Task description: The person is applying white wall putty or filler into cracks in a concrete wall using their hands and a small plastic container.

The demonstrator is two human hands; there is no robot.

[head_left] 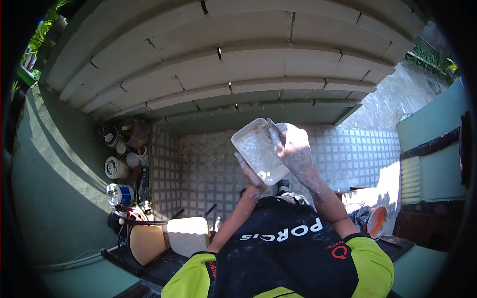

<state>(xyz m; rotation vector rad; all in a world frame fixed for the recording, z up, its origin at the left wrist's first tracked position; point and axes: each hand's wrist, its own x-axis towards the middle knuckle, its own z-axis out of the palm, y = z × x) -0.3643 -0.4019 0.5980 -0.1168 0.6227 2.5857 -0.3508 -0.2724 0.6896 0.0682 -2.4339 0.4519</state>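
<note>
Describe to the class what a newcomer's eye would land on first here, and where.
The pale tray near the centre probably comes first, left hand along its lower left, right hand at its upper right. Rows of pale blocks arch across the top; buckets stand at left.

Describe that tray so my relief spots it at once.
Start at the gridded floor, then find the person's left hand and right hand over it. Between them is the tray: whitish, shallow, oblong, with rounded corners. Its shape sets it apart from the round buckets by the left wall.
</note>
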